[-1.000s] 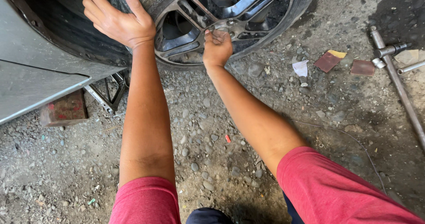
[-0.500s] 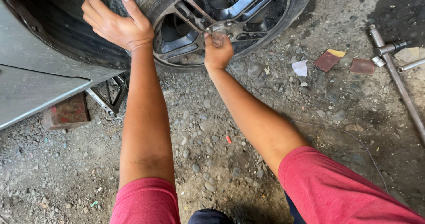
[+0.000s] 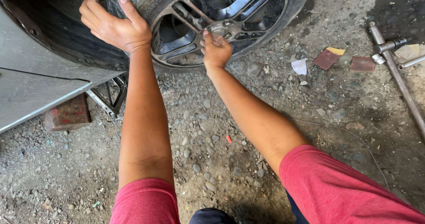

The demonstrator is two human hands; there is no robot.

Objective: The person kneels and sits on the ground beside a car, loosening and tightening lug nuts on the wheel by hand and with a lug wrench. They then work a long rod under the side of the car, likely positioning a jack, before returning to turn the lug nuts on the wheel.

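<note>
The wheel [image 3: 221, 20], a dark alloy rim in its tyre, sits under the car's wheel arch at the top edge of the gravel ground [image 3: 212, 131], with the hub's lug nuts [image 3: 226, 23] showing at the centre. It looks heavy and stiff, the tyre rubber giving good friction; the tread and the spokes are the sound places to hold, while the small nuts seem apt to slip from fingertips. The left hand [image 3: 116, 25] is wrapped over the tyre's tread, fingers curled and thumb up, gripping it. The right hand [image 3: 215, 50] has its fingertips pinched at a nut on the hub; whether it holds anything loose cannot be told. Against the earlier frames, the right hand has shifted slightly on the hub, and the left keeps its grip. A scissor jack [image 3: 108, 99] and red block [image 3: 67, 114] sit under the grey body panel [image 3: 31, 86]; a cross wrench [image 3: 394, 64] lies by the ground's right edge, near sandpaper scraps [image 3: 327, 58].
</note>
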